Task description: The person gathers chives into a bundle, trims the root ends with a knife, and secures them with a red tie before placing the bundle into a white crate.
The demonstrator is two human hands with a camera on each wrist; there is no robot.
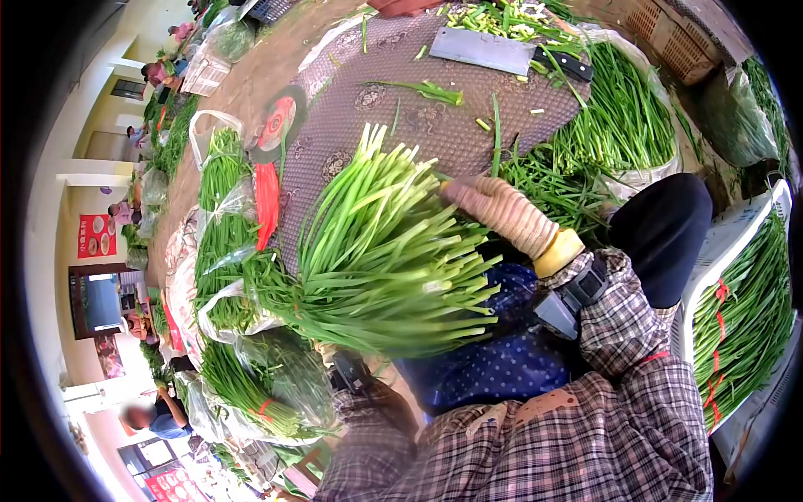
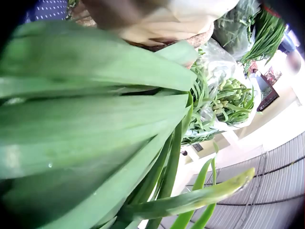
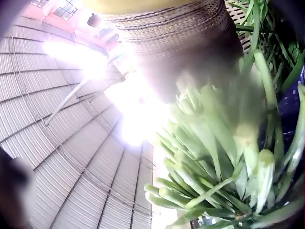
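Observation:
A large, fanned-out bunch of garlic chives (image 1: 376, 259) stands over the person's lap, pale cut ends up and to the right in the head view. My left hand (image 2: 164, 24), in a light glove, grips the bunch around its leafy part; in the head view the leaves hide it. My right hand (image 1: 502, 213), in a striped knit glove with a yellow cuff, reaches its fingers along the pale stalk ends. In the right wrist view that hand (image 3: 190, 62) is blurred close over the stalk ends (image 3: 190, 176), its thumb hidden.
A cleaver (image 1: 481, 50) lies on the patterned mat (image 1: 335, 125) beside chopped stalk ends. Loose chives (image 1: 623, 117) are heaped at the right. Tied chives fill a white crate (image 1: 703, 284). Bagged bundles (image 1: 222, 184) and a red ribbon roll (image 1: 278, 121) lie left.

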